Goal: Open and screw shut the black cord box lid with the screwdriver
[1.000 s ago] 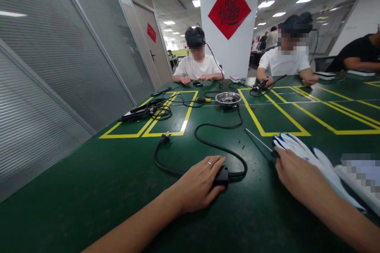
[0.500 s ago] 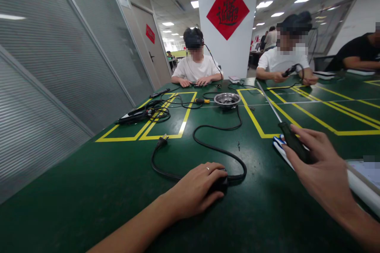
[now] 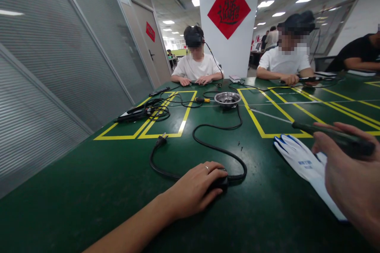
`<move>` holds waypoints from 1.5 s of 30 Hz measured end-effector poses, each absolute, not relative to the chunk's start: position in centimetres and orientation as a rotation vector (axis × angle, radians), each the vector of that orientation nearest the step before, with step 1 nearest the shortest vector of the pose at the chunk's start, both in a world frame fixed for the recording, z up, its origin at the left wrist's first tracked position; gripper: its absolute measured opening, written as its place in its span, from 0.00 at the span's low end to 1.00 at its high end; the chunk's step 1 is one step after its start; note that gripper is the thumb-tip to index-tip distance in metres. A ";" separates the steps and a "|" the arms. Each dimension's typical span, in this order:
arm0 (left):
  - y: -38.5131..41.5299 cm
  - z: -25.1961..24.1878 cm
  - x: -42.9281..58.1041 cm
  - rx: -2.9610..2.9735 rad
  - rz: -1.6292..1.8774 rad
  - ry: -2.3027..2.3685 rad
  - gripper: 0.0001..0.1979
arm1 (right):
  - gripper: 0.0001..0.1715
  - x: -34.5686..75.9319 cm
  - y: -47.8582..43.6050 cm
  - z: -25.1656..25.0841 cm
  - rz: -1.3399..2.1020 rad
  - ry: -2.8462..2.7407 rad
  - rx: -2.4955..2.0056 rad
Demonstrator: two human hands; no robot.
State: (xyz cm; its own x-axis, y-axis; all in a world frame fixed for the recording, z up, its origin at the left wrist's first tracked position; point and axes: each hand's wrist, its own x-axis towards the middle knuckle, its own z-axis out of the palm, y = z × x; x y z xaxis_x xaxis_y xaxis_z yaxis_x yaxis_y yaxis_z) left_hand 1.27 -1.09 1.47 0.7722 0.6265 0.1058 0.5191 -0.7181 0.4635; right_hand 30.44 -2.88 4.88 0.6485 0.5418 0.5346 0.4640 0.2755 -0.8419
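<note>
- Head view: the left hand (image 3: 202, 185) lies cupped over a black box (image 3: 221, 182), fingers curled across its top and thumb along the near side; the hand hides much of the box, which sits on the green table (image 3: 261, 213).
- The right hand (image 3: 350, 174), cut off by the picture's right edge, holds a screwdriver (image 3: 335, 138) by its dark handle, pinched between thumb and fingers. The shaft points away and leftward; whether its tip touches the tabletop cannot be told.
- Just left of the right hand, partly behind it, lies a white glove (image 3: 307, 166) with blue trim. A broad stretch of green surface separates the glove from the box.
- A black cord (image 3: 219, 149) leaves the box on the right, loops and winds away; another length curves left to a plug (image 3: 162, 138), just short of the yellow tape (image 3: 160, 136).
- Two small screws (image 3: 240, 146) lie inside the cord's bend.
- Farther off stand a metal bowl (image 3: 227, 99) and, beside it, a yellow-and-black screwdriver (image 3: 202, 100); coiled cables (image 3: 157, 112) lie near the left table edge.
- Two co-workers in white shirts sit along the far edge.
</note>
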 end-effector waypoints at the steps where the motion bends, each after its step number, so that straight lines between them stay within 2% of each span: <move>1: -1.1 1.5 1.3 2.556 0.358 0.867 0.20 | 0.20 30.4 -3.0 4.8 0.043 -0.956 -1.345; 6: -1.2 1.8 1.3 2.564 0.342 0.868 0.20 | 0.12 29.9 -3.5 4.3 0.058 -1.004 -1.347; 27: -0.7 1.9 1.0 2.665 0.384 0.837 0.16 | 0.12 29.2 -3.5 4.5 0.124 -1.017 -1.357; 33: -0.4 1.3 0.6 2.689 0.422 0.838 0.14 | 0.08 29.4 -3.2 4.6 0.160 -0.938 -1.324; 38: -0.3 1.2 0.6 2.694 0.438 0.831 0.14 | 0.03 30.2 -2.9 4.6 0.340 -0.810 -1.107; 45: -0.2 0.8 0.5 2.693 0.450 0.825 0.15 | 0.06 31.9 -2.1 3.9 0.611 -0.690 -0.981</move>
State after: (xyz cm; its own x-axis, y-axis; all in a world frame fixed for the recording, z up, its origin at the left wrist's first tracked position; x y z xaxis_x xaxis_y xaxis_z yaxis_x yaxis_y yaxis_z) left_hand 0.55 -0.22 0.84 0.7873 0.5801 0.2090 0.4902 -0.7945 0.3585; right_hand 31.88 -2.14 3.92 0.6355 0.7331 0.2422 -0.1524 0.4266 -0.8915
